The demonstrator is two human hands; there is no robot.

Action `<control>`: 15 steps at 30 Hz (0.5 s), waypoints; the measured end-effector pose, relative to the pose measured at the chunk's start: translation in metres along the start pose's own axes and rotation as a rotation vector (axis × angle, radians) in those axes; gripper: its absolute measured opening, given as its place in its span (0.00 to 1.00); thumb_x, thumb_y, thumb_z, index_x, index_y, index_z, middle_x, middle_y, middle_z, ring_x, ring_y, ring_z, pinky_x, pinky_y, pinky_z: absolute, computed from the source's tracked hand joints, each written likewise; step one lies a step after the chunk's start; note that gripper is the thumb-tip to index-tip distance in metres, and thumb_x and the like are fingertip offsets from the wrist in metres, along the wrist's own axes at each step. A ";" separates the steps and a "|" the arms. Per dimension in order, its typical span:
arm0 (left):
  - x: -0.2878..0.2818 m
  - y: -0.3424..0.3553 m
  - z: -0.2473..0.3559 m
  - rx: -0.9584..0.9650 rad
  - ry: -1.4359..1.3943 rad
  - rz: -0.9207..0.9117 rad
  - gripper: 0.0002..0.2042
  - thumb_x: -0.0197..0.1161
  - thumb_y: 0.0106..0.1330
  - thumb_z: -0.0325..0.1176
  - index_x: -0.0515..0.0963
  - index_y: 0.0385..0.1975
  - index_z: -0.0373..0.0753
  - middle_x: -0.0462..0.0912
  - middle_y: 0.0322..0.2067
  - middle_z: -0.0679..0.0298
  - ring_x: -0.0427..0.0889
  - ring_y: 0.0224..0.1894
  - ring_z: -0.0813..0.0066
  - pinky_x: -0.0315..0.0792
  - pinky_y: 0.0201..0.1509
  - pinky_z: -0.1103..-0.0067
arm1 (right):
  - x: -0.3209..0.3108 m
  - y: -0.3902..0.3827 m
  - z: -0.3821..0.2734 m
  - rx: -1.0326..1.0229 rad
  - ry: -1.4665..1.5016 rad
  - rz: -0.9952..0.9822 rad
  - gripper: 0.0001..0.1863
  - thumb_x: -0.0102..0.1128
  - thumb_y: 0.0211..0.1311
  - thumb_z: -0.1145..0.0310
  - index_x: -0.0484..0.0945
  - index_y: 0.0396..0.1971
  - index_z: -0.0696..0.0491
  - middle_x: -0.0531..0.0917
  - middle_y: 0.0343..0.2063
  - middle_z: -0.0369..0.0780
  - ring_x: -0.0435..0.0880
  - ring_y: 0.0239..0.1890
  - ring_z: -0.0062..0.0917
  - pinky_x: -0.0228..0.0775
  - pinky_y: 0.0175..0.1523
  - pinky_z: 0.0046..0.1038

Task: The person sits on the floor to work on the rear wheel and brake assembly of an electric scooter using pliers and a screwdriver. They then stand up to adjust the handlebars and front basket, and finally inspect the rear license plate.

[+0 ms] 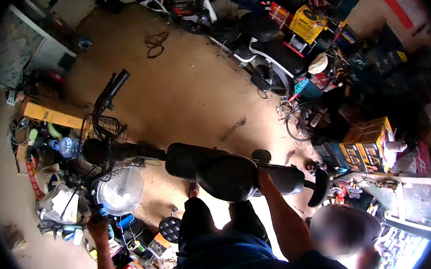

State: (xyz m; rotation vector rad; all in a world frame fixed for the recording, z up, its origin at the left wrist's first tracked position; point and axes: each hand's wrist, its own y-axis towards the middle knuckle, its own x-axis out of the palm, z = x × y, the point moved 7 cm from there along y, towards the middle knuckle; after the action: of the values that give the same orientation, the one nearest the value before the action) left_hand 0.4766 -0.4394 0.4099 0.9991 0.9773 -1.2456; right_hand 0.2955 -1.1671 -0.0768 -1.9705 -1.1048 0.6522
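An electric bicycle stands crosswise before me, with black handlebars point(102, 101) on the left and a long black seat point(206, 171) in the middle. My left hand point(98, 224) is closed round the near handlebar grip point(97, 210) at the lower left, beside a white fan point(119, 193). My right hand point(263, 180) holds the right end of the seat, its fingers mostly hidden under my thumb side and the padding. A rear black pad point(281, 180) lies just to the right of it. My legs show below the seat.
Scooters point(278, 54), stacked boxes point(365, 144) and parts line the right. A coiled cable point(156, 45) lies on the tan floor point(181, 91). A water jug point(69, 147), long yellow box point(54, 112) and clutter crowd the left. Another person point(360, 239) is at my lower right.
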 end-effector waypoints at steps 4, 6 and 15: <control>0.023 -0.064 0.031 -0.466 -0.473 0.026 0.07 0.69 0.58 0.28 0.78 0.22 0.39 0.81 0.22 0.72 0.75 0.25 0.83 0.69 0.28 0.74 | 0.007 -0.089 -0.068 0.180 0.088 0.038 0.30 0.53 0.74 0.46 0.77 0.62 0.54 0.83 0.53 0.44 0.79 0.55 0.34 0.74 0.60 0.39; 0.027 -0.061 0.051 -0.515 -0.506 -0.038 0.05 0.68 0.57 0.28 0.79 0.23 0.38 0.79 0.20 0.72 0.74 0.24 0.84 0.68 0.28 0.76 | -0.016 -0.067 -0.049 0.142 0.148 -0.009 0.29 0.53 0.74 0.47 0.77 0.62 0.55 0.83 0.53 0.44 0.80 0.55 0.35 0.75 0.61 0.39; -0.038 -0.047 0.133 -0.199 -0.267 -0.012 0.13 0.69 0.53 0.28 0.88 0.40 0.41 0.88 0.27 0.64 0.81 0.25 0.79 0.75 0.31 0.75 | -0.071 -0.112 -0.092 -0.356 -0.235 -0.195 0.29 0.51 0.75 0.49 0.76 0.63 0.57 0.84 0.55 0.45 0.82 0.57 0.37 0.75 0.64 0.38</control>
State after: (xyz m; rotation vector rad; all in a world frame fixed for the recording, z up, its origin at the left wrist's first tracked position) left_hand 0.4318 -0.5597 0.4805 0.6540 0.8780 -1.2290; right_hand 0.2745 -1.2264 0.0716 -2.0783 -1.6288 0.6257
